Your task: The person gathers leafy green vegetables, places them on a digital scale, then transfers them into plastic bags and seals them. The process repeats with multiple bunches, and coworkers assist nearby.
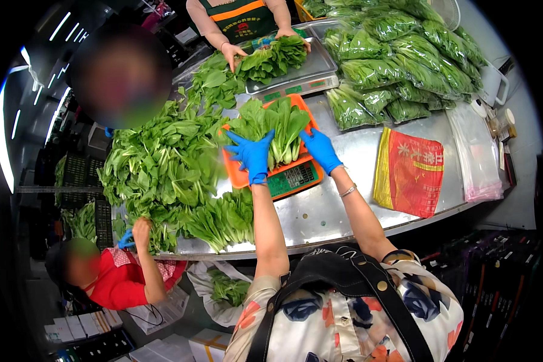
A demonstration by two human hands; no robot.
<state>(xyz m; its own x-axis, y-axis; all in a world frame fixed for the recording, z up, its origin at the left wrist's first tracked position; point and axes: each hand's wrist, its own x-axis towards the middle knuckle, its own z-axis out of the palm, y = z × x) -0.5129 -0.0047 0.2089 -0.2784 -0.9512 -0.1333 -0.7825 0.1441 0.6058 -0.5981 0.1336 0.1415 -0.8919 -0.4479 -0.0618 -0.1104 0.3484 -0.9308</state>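
Note:
A bunch of leafy greens with pale stalks lies on the orange pan of a digital scale. My left hand, in a blue glove, is spread at the left side of the bunch, with its fingertips against the leaves. On the other side, my right hand, also gloved in blue, is beside the stalks at the pan's right edge. Its fingers are extended, and the leaves and pan partly obscure contact. Neither hand grips the bunch.
Loose greens are heaped on the metal table at left. Bagged greens are stacked far right, near a red-yellow sack and clear plastic bags. Across, a co-worker's hands handle greens at another scale. Another person works at left.

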